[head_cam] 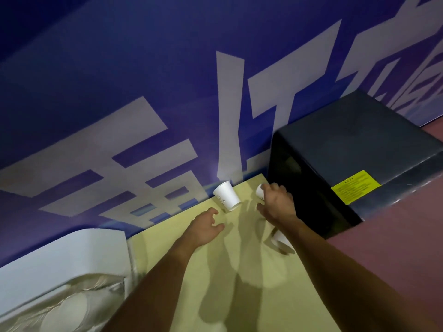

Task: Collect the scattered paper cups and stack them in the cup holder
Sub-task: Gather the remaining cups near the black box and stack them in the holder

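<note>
One printed paper cup (226,197), mark perhaps a logo, illegible; second cup (259,190) gripped by right hand (276,203); left hand (204,227) relaxed, empty; yellow label (356,186) unreadable.

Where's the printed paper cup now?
Head view: cup at the yellow table's far edge by the wall, beyond the left hand, left of the right hand.

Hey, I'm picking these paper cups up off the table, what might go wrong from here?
The right hand grips the far-right cup; squeezing thin paper could crush it. The tipped cup lies under the right forearm near the edge of the table, so the arm might sweep it off. The empty left hand is near the wall-side cup and could nudge it off the back edge.
</note>
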A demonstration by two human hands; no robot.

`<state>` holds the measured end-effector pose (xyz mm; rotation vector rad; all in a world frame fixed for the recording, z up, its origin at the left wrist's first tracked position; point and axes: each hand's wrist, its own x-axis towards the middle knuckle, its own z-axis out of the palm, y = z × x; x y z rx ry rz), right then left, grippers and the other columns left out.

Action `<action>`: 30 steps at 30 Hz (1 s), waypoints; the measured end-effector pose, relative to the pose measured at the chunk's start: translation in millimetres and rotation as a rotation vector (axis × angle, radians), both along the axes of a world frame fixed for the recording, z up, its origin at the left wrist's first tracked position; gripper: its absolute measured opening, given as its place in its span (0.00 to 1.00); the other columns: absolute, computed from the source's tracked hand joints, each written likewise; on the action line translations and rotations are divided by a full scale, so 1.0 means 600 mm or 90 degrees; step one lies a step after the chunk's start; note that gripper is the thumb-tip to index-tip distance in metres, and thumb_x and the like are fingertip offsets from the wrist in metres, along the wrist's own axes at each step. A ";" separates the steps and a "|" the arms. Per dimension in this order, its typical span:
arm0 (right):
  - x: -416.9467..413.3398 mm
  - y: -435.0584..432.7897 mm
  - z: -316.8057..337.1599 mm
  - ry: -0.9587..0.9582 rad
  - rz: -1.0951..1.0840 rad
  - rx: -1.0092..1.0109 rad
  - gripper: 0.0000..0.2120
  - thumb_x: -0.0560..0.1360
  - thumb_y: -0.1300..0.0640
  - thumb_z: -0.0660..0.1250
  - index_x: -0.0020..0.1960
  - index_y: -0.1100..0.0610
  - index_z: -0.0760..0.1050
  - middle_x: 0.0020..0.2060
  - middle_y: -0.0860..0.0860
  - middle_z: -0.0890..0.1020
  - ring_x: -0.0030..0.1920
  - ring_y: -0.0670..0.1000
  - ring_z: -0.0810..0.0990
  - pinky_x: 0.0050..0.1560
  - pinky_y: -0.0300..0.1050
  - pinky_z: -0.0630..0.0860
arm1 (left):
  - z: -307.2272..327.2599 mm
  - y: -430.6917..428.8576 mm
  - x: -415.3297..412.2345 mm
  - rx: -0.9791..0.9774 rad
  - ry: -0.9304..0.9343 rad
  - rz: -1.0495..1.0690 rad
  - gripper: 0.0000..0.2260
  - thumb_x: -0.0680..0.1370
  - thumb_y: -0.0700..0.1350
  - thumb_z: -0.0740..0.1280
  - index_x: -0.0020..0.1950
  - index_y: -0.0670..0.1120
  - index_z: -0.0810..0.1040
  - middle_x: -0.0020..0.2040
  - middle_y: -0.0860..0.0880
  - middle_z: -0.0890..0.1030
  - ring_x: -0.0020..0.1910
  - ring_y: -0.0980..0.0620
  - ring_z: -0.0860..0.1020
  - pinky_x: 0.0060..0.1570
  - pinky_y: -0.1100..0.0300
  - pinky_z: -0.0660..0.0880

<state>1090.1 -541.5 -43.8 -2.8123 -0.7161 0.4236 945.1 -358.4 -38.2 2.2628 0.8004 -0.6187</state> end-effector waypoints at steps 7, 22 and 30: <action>0.053 0.021 -0.063 0.012 0.033 -0.011 0.21 0.79 0.55 0.63 0.70 0.55 0.63 0.65 0.56 0.73 0.63 0.55 0.74 0.63 0.45 0.71 | -0.051 0.021 0.087 -0.011 -0.027 0.106 0.32 0.76 0.56 0.70 0.74 0.45 0.61 0.66 0.44 0.75 0.65 0.44 0.75 0.59 0.54 0.72; 0.031 0.015 -0.058 0.079 -0.021 0.011 0.26 0.78 0.40 0.62 0.69 0.53 0.61 0.61 0.52 0.75 0.56 0.52 0.80 0.52 0.43 0.78 | -0.053 -0.034 0.134 -0.013 -0.126 0.158 0.37 0.70 0.48 0.76 0.69 0.54 0.55 0.66 0.44 0.72 0.59 0.41 0.76 0.56 0.44 0.79; -0.055 0.031 0.030 0.109 -0.102 0.119 0.42 0.74 0.38 0.68 0.78 0.43 0.48 0.73 0.51 0.65 0.68 0.56 0.73 0.64 0.53 0.76 | 0.032 -0.011 0.021 -0.009 -0.232 0.149 0.43 0.70 0.47 0.77 0.73 0.59 0.51 0.68 0.48 0.68 0.56 0.48 0.73 0.50 0.48 0.82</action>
